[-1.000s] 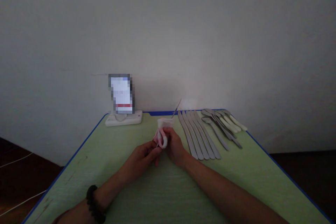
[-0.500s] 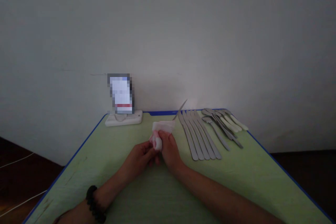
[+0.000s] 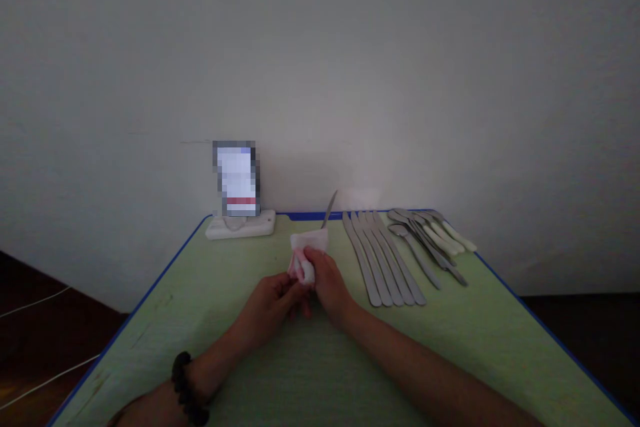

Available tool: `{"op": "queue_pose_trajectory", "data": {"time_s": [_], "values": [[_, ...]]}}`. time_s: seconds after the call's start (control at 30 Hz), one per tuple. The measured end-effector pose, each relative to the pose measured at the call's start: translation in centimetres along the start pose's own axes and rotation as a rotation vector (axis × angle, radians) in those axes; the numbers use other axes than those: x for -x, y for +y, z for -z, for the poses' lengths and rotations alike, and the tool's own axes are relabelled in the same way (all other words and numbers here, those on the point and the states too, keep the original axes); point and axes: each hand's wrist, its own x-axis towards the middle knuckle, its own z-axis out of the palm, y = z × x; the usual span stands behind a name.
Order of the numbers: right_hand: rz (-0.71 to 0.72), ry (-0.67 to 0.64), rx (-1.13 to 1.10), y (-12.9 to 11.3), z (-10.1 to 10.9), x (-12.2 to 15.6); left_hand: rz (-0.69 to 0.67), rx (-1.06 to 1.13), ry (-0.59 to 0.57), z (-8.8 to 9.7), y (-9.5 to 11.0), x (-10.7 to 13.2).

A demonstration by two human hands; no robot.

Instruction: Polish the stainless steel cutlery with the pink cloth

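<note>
In front of me, my left hand (image 3: 270,301) and my right hand (image 3: 331,285) meet on a folded white and pink cloth (image 3: 310,239). A metal table knife (image 3: 329,208) is wrapped in this cloth, its blade poking out of the top and tilted up to the right. My right thumb presses the cloth round the knife, fingers closed. My left fingers pinch the cloth's lower end; the knife's handle is hidden there. Just right of my hands, several table knives (image 3: 369,283) lie side by side in a slanted row.
Farther right is a loose pile of spoons (image 3: 399,231) and other cutlery, some with cream handles (image 3: 463,243). At the back left a blurred phone (image 3: 237,177) leans upright on a white block (image 3: 263,222). The green table (image 3: 200,300) has a blue edge and meets a wall (image 3: 400,80).
The knife in the cloth has turned, its blade tip swinging left and standing steeper. Both hands keep their hold on the cloth. The whole view has shifted slightly.
</note>
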Motion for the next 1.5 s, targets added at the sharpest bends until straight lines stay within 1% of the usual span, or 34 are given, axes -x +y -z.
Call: {"op": "queue_pose_trajectory", "data": {"time_s": [0.07, 0.27, 0.43, 0.57, 0.77, 0.9, 1.03, 1.17, 1.37, 1.5], "values": [[-0.014, -0.012, -0.011, -0.1, 0.0, 0.0, 0.001, 0.003, 0.003, 0.0, 0.0, 0.0], [0.015, -0.013, -0.070, -0.4, -0.1, 0.1, -0.004, -0.006, -0.001, -0.1, 0.3, 0.2], [0.053, 0.004, -0.020, -0.6, -0.1, 0.0, 0.001, 0.005, 0.004, -0.1, 0.4, 0.2], [0.048, 0.012, 0.036, -0.5, 0.2, -0.3, -0.002, -0.008, 0.012, -0.1, 0.3, 0.2], [0.017, 0.003, 0.083, -0.4, 0.4, -1.2, -0.016, 0.011, -0.043, -0.1, 0.0, 0.1], [0.029, 0.039, 0.089, -0.2, 0.3, -1.5, -0.021, 0.045, -0.037, -0.1, -0.2, -0.3], [0.062, 0.071, 0.124, -0.2, 0.1, -1.2, 0.008, 0.036, -0.017, -0.2, 0.0, -0.2], [0.061, 0.040, 0.149, -0.5, -0.1, -0.8, 0.008, -0.041, -0.015, -0.5, 0.6, 0.4], [0.067, -0.023, 0.153, -0.6, -0.1, -1.2, -0.007, -0.058, -0.012, -0.6, 0.6, 0.3], [0.072, -0.010, 0.136, -0.7, -0.1, -1.2, 0.001, -0.071, -0.024, -0.6, 0.5, 0.3]]}}
